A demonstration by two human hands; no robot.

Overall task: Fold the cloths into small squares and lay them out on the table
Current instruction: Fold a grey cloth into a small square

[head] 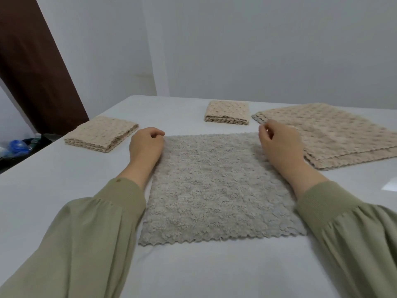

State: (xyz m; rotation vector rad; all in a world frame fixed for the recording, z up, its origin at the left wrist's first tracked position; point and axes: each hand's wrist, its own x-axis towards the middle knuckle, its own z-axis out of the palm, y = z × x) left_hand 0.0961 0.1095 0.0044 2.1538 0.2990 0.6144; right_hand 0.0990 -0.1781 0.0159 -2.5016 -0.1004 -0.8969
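A fuzzy grey-beige square cloth (219, 188) is lying flat and unfolded on the white table (53, 186), directly in front of the person. The left hand (146, 145) is sitting at the cloth's far-left corner w/ fingers curled in and thumb meeting fingertips right at the corner edge; it's looking like a pinch on the cloth, tho the contact itself is hidden under the knuckles. The right hand (279, 145) is doing the same at the far-right corner, thumb and forefinger closing together at the edge; can't tell for sure if fabric is caught between them. Both wrists are resting on or just above the cloth's side edges, olive-green sleeves (86, 244) trailing back.

Left of the left hand, a folded tan textured cloth square (101, 134) is lying on the table. Beyond and between the 2 hands, a second folded tan cloth square (227, 114) is sitting further back. Just right of the right hand, a stack of unfolded tan textured cloths (335, 134) is lying flat, its near-left corner almost touching that hand.
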